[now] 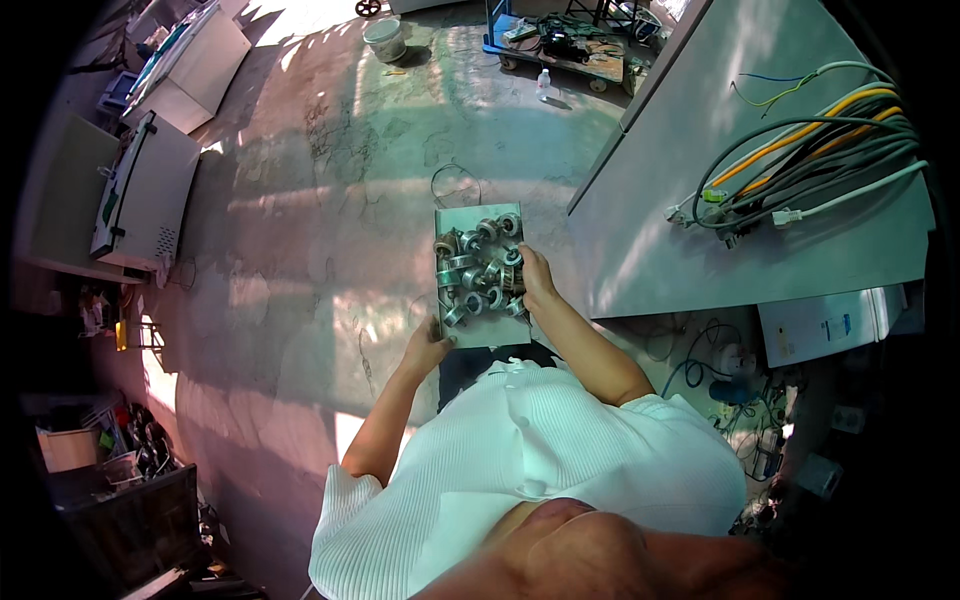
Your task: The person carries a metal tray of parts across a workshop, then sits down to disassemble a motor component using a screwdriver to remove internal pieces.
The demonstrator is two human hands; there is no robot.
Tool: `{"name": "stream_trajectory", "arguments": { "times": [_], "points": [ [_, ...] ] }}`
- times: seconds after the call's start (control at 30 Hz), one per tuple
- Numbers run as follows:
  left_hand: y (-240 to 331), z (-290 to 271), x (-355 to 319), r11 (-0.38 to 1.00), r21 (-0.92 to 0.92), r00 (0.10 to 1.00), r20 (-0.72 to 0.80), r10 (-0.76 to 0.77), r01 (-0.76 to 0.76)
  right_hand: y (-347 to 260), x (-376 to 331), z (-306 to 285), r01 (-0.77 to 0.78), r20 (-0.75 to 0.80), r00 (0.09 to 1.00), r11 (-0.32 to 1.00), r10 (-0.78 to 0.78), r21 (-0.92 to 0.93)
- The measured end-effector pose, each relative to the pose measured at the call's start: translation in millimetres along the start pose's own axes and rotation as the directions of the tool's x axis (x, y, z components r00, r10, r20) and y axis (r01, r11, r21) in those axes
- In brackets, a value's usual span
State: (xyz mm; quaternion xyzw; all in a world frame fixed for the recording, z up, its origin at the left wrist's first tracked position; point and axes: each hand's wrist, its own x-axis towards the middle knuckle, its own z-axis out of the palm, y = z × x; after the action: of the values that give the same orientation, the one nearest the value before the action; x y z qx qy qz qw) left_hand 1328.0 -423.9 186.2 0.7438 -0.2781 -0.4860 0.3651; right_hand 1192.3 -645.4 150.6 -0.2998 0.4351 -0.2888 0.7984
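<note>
you hold a pale green tray (pixel 490 334) in front of you, at the middle of the frame, just above the hem of your white shirt (pixel 520 430). round metal parts (pixel 475 302) lie heaped on it, some ring-shaped and some with stems, touching and overlapping one another; a bare strip shows along the tray's lower end.

your left hand (pixel 428 347) is at the tray's lower left corner, its fingers bent against the edge; how hard they press, and what they do underneath, you cannot tell from here. your right hand (pixel 537 278) is higher, at the right edge, just beside the metal parts, with the thumb side toward the tray and the fingers close together; their tips are partly hidden, so whether any touches a part cannot be told.

under and around the tray is a worn floor (pixel 300 260). a thin wire loop (pixel 457 180) shows just past the tray's upper end. at the upper centre stands a white bucket (pixel 384 44), and right of it a clear bottle (pixel 543 84) near a loaded cart (pixel 605 66). on the right, a coil of cables (pixel 850 128) lies on a large grey surface (pixel 650 240).
</note>
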Motion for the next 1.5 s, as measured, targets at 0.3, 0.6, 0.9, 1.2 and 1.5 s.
{"name": "stream_trajectory", "arguments": {
  "times": [0.3,0.6,0.9,1.2,1.5],
  "points": [
    [89.2,-100.6,221.2,0.967,-0.210,0.980,0.104,0.169,-0.145,-107.0,169.8,103.9,0.051,0.002,0.999,0.996,-0.051,0.074],
    [237.0,-156.0,443.8,0.947,0.228,0.927,0.349,0.137,-0.226,-207.6,341.7,121.5,0.188,-0.369,0.924,0.958,-0.099,0.215],
    [370.0,-103.7,654.0,0.937,0.206,0.838,0.529,0.135,-0.281,-328.2,495.6,61.8,0.311,-0.486,0.859,0.917,-0.158,0.252],
    [499.9,9.0,804.0,0.926,0.250,0.785,0.615,0.075,-0.284,-473.9,611.4,-33.0,0.350,-0.612,0.779,0.904,-0.135,0.246],
    [629.5,164.5,966.9,0.900,0.306,0.650,0.759,-0.033,-0.311,-601.8,706.4,-169.6,0.490,-0.725,0.676,0.815,-0.132,0.309]
  ]
}}
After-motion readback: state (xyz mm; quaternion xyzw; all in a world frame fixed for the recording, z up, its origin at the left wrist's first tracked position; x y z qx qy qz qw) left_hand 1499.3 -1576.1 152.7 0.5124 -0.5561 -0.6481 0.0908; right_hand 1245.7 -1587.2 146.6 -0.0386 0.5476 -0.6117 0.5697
